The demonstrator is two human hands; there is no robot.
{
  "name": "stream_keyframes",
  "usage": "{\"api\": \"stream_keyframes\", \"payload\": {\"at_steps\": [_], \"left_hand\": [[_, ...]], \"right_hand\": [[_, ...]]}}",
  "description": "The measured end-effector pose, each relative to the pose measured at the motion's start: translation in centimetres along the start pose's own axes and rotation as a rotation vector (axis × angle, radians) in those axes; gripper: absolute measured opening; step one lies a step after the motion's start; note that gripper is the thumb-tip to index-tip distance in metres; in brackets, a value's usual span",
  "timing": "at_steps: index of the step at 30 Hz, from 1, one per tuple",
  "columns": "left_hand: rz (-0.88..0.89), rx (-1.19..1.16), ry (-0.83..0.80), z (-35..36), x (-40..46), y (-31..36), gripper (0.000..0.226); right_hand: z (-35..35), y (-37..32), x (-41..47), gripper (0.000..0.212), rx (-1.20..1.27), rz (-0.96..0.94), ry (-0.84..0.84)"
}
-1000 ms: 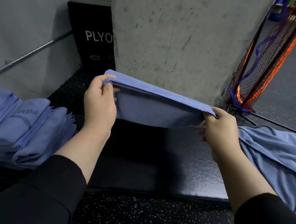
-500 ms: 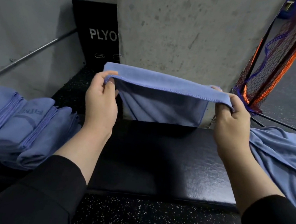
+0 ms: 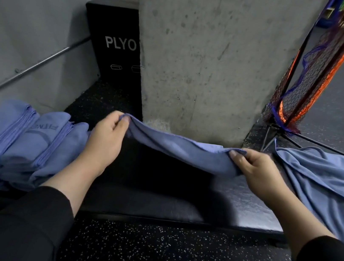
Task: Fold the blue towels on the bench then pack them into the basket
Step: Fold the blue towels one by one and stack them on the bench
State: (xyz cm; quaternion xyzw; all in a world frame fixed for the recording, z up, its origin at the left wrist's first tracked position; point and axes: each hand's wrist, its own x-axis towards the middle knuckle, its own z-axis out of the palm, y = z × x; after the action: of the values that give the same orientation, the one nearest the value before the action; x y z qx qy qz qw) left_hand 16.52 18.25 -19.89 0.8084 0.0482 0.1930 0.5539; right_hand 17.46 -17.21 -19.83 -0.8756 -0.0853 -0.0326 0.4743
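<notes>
The left hand (image 3: 107, 140) pinches one end of a soft blue cloth towel (image 3: 177, 151), thumb and fingers closed on its hem; the right hand (image 3: 256, 172) grips the other end the same way. The towel sags between them, low over the black padded worktop (image 3: 244, 206), in front of the grey concrete pillar (image 3: 211, 58).

To lay this fold well, I judge both ends should come down together with the cloth kept taut, hems matched edge to edge, then smoothed flat before any further fold.

A row of folded blue towels (image 3: 20, 141) sits at the left end of the worktop, and a loose unfolded blue towel (image 3: 325, 187) is heaped at the right. No basket is in view.

One folded towel shows mirrored letters, seemingly "FITNE". The black box (image 3: 112, 32) behind reads "PLYO", the rest hidden by the pillar.
</notes>
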Motion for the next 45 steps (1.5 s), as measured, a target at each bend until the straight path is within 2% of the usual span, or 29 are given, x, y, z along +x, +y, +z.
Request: {"api": "stream_keyframes", "payload": {"at_steps": [2, 6, 10, 13, 16, 18, 20, 23, 28, 31, 34, 36, 41, 45], "left_hand": [[-0.023, 0.134, -0.153, -0.1, -1.1, -1.0, 0.030], [-0.072, 0.338, -0.467, -0.2, -2.8, -2.6, 0.034], [-0.134, 0.526, -0.588, -1.2, -4.0, -3.9, 0.037], [-0.192, 0.542, -0.641, -1.9, -4.7, -3.4, 0.036], [-0.283, 0.513, -0.842, -2.0, -6.2, -1.9, 0.032], [-0.447, 0.364, -0.999, -2.1, -7.6, -1.0, 0.028], [-0.588, 0.231, -1.091, -2.5, -8.5, -0.5, 0.026], [-0.600, 0.111, -1.039, -2.8, -8.5, 0.3, 0.024], [-0.430, -0.142, -0.612, -1.1, -7.0, 0.5, 0.032], [-0.272, 0.006, -0.354, 0.1, -5.1, -0.7, 0.037], [-0.173, 0.193, -0.214, 1.7, -3.9, -1.2, 0.035], [-0.117, 0.319, -0.233, 2.9, -3.5, -1.3, 0.031], [-0.102, 0.582, -0.429, 4.8, -3.7, -3.9, 0.038], [-0.051, 0.768, -0.480, 4.9, -4.2, -2.6, 0.037]], "right_hand": [[0.1, 1.0, -0.7, 0.027, -0.056, 0.047, -0.096], [0.4, 3.0, -2.2, 0.034, -0.216, 0.123, -0.315], [0.3, 3.1, -3.3, 0.026, -0.254, 0.225, -0.373], [0.1, 2.1, -3.9, 0.030, -0.332, 0.173, -0.346], [-0.3, 1.0, -4.7, 0.034, -0.392, 0.191, -0.420], [-0.8, 0.8, -5.3, 0.035, -0.338, 0.261, -0.533], [-1.5, 0.7, -5.9, 0.036, -0.223, 0.329, -0.586], [-1.9, 0.4, -6.3, 0.037, -0.100, 0.337, -0.537], [-1.1, 1.0, -4.0, 0.039, -0.009, 0.213, -0.117], [-0.2, 1.4, -2.6, 0.042, -0.048, 0.188, 0.013], [1.1, 2.0, -1.3, 0.044, -0.096, 0.189, 0.070], [2.0, 2.1, -0.7, 0.043, -0.132, 0.190, 0.038], [4.0, 2.6, -0.8, 0.036, -0.319, 0.177, -0.155], [4.1, 2.2, -0.9, 0.040, -0.439, 0.165, -0.193]]}}
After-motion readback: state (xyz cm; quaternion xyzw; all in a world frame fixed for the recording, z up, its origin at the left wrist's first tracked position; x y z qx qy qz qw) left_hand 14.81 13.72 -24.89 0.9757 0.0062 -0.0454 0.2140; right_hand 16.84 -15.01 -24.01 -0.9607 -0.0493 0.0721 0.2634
